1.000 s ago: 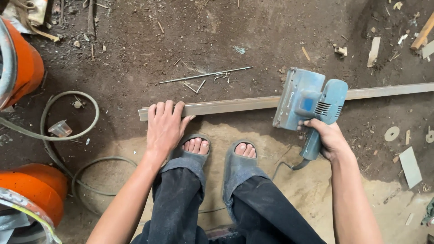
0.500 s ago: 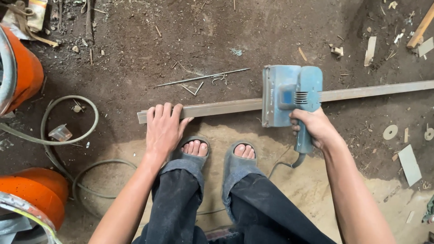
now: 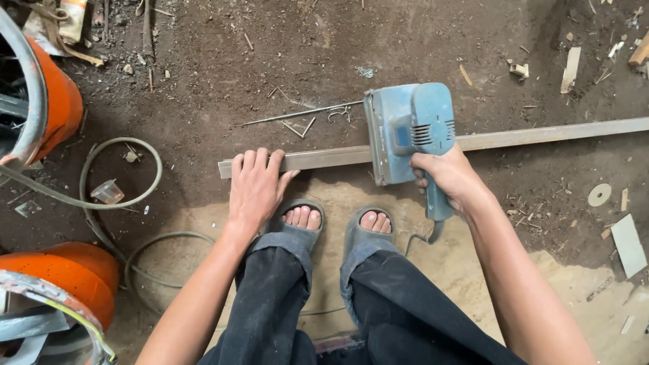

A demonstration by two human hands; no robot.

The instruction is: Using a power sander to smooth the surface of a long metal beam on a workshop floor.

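Observation:
A long grey metal bar (image 3: 527,137) lies across the dirt floor in front of my feet. My left hand (image 3: 255,186) presses flat on its left end, fingers together over the bar. My right hand (image 3: 451,177) grips the handle of a blue electric sander (image 3: 405,132), which sits flat on the bar near its middle. The sander's cord (image 3: 422,238) trails down beside my right foot. My feet in grey sandals (image 3: 338,226) stand just behind the bar.
Orange drums (image 3: 61,101) stand at the left, top and bottom. A grey hose (image 3: 138,196) loops on the ground beside them. A thin rod (image 3: 301,113) and bent wire lie beyond the bar. Wood scraps (image 3: 572,67) and a disc (image 3: 599,195) litter the right side.
My right hand has slid the sander leftward along the bar, toward my left hand. The left hand has stayed pressed on the bar's end.

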